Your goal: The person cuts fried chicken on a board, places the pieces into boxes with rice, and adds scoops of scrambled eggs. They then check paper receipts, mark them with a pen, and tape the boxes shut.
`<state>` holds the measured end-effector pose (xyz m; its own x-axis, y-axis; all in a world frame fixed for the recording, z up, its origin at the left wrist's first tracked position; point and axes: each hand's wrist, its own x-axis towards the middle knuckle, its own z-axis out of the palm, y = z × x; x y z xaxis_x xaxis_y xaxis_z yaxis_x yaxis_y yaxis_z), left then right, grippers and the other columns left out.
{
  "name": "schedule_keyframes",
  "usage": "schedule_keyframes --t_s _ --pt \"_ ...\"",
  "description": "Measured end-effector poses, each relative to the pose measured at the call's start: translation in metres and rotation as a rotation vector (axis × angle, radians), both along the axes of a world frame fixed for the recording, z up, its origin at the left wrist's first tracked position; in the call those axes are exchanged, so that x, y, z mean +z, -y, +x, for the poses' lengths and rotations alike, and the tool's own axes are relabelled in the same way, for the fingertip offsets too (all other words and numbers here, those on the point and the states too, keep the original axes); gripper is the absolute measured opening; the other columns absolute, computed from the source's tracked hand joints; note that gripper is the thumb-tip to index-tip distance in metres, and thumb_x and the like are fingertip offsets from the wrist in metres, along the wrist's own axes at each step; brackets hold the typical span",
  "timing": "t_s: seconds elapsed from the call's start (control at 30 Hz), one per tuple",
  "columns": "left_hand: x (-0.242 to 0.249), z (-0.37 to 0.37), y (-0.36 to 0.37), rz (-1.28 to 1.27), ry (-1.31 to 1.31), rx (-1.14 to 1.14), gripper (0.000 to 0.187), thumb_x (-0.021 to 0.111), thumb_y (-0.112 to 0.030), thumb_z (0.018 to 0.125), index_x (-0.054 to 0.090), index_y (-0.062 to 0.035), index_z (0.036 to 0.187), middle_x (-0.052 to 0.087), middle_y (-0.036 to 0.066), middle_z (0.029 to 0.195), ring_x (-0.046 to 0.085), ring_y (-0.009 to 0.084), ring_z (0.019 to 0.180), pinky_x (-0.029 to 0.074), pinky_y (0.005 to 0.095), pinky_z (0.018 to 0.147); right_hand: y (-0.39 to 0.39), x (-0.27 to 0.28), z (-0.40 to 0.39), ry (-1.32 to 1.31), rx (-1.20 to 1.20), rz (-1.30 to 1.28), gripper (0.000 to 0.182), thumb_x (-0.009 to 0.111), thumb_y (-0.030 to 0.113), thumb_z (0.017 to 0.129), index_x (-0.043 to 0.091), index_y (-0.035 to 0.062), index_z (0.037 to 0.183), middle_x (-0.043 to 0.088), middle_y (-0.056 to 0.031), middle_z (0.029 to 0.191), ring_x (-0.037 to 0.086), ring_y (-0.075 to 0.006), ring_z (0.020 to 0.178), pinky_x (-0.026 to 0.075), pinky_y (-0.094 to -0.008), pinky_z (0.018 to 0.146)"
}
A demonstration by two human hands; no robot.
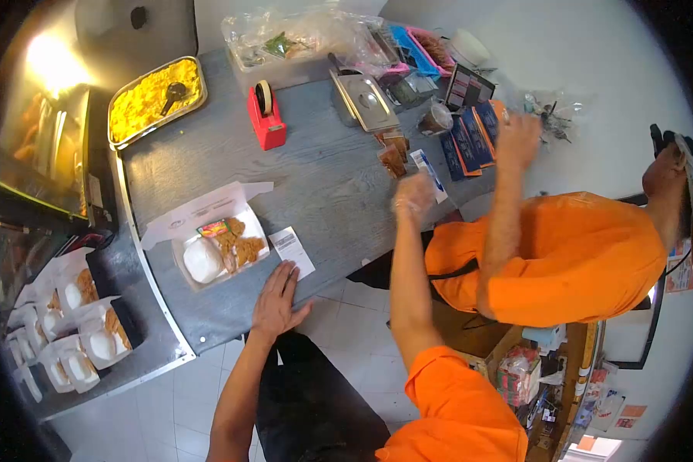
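Observation:
My left hand point(277, 302) lies flat on the table edge, fingers spread, its fingertips at the lower edge of a printed paper slip point(292, 252). Just left of the slip stands an open white meal box point(179, 262) with its lid folded back. Inside are a white round mound of rice point(203, 260), pieces of fried chicken point(242, 249) and a colourful sachet point(213, 229). My right hand point(413, 194) is stretched out over the far right of the table, fingers curled in. It is beside a blue-and-white packet point(430, 175) and below brown sachets point(393, 154); what it holds is hidden.
A co-worker in an orange shirt point(577, 258) reaches toward dark blue packets point(470, 138) on the right. A red tape dispenser point(266, 119), metal container point(366, 100) and tray of yellow food point(158, 100) stand farther back. Several filled boxes point(73, 358) are at left.

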<state>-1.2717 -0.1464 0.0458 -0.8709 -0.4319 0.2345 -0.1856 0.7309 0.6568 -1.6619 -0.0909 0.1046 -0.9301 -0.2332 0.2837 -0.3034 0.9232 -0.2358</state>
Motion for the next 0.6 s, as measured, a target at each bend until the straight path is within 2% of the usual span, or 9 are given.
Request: schedule_keyframes --t_s 0.13,0.23,0.3,0.37,0.43,0.47,0.53,0.57,0.6 --pt "0.0 -0.007 0.003 0.055 0.033 0.016 0.073 0.076 -0.038 0.081 0.053 0.0049 0.136 0.05 0.023 0.144 0.046 0.0403 0.137 0.04 0.0479 0.114 -0.042 -0.017 -0.088 -0.195 0.133 0.332 0.018 0.054 0.012 0.095 0.067 0.0009 0.101 0.07 -0.0204 0.098 0.069 -0.0371 0.092 0.055 -0.0487 0.08" --pt "-0.003 -0.006 0.005 0.109 0.062 0.03 0.075 0.079 -0.037 0.078 0.053 0.0025 0.137 0.048 0.023 0.145 0.045 0.0416 0.138 0.04 0.0496 0.114 -0.045 -0.024 -0.121 -0.024 0.171 0.46 0.019 0.056 0.021 0.098 0.066 0.0046 0.101 0.07 -0.0197 0.095 0.07 -0.0367 0.088 0.056 -0.0475 0.079" --pt "-0.003 -0.009 0.006 0.147 0.074 0.026 0.075 0.081 -0.034 0.076 0.053 0.0007 0.137 0.047 0.023 0.146 0.044 0.0433 0.138 0.04 0.0511 0.114 -0.054 -0.025 -0.125 -0.226 0.378 0.514 0.025 0.055 0.028 0.101 0.066 0.0052 0.103 0.07 -0.0209 0.09 0.07 -0.0375 0.088 0.057 -0.0477 0.079" --pt "0.001 -0.01 0.007 0.15 0.047 0.037 0.079 0.084 -0.034 0.074 0.052 -0.0031 0.14 0.043 0.023 0.151 0.04 0.0465 0.14 0.038 0.054 0.115 -0.04 -0.024 -0.124 -0.237 0.363 0.657 0.032 0.053 0.033 0.103 0.063 0.0043 0.11 0.069 -0.023 0.089 0.07 -0.0371 0.09 0.057 -0.0481 0.08" --pt "0.003 -0.011 0.012 0.118 0.112 0.042 0.076 0.08 -0.039 0.079 0.051 -0.0015 0.139 0.04 0.025 0.153 0.037 0.0484 0.142 0.042 0.0525 0.112 -0.041 -0.032 -0.134 -0.175 0.339 0.658 0.037 0.052 0.035 0.103 0.059 0.0009 0.116 0.069 -0.0236 0.088 0.069 -0.0405 0.092 0.055 -0.0482 0.078" --pt "0.001 -0.011 0.012 0.096 0.116 0.039 0.077 0.08 -0.04 0.079 0.051 -0.0041 0.141 0.039 0.025 0.154 0.037 0.049 0.142 0.043 0.053 0.111 -0.032 -0.019 -0.128 0.003 0.214 0.459 0.035 0.052 0.033 0.104 0.058 0.0009 0.117 0.069 -0.0245 0.09 0.069 -0.0418 0.092 0.053 -0.0486 0.078" --pt "-0.009 -0.012 0.007 0.153 0.073 0.06 0.082 0.086 -0.035 0.071 0.051 -0.0113 0.142 0.038 0.026 0.154 0.036 0.0515 0.141 0.037 0.059 0.114 -0.03 -0.007 -0.122 0.004 0.325 0.284 0.03 0.052 0.028 0.104 0.057 0.0018 0.117 0.068 -0.0263 0.095 0.067 -0.0436 0.093 0.051 -0.049 0.078" --pt "-0.013 -0.012 0.006 0.167 0.092 0.073 0.082 0.086 -0.035 0.071 0.051 -0.0113 0.142 0.038 0.026 0.154 0.036 0.0515 0.141 0.037 0.059 0.114 -0.037 -0.009 -0.129 -0.173 0.562 0.292 0.027 0.053 0.025 0.104 0.058 0.0026 0.116 0.068 -0.0273 0.098 0.066 -0.0441 0.093 0.05 -0.049 0.078" --pt "-0.013 -0.012 0.006 0.163 0.095 0.074 0.081 0.086 -0.035 0.071 0.052 -0.0111 0.141 0.039 0.026 0.154 0.037 0.0509 0.14 0.037 0.0585 0.113 -0.034 -0.006 -0.136 -0.106 0.564 0.292 0.023 0.053 0.023 0.104 0.059 0.0049 0.117 0.068 -0.0275 0.101 0.066 -0.0422 0.094 0.05 -0.048 0.08"
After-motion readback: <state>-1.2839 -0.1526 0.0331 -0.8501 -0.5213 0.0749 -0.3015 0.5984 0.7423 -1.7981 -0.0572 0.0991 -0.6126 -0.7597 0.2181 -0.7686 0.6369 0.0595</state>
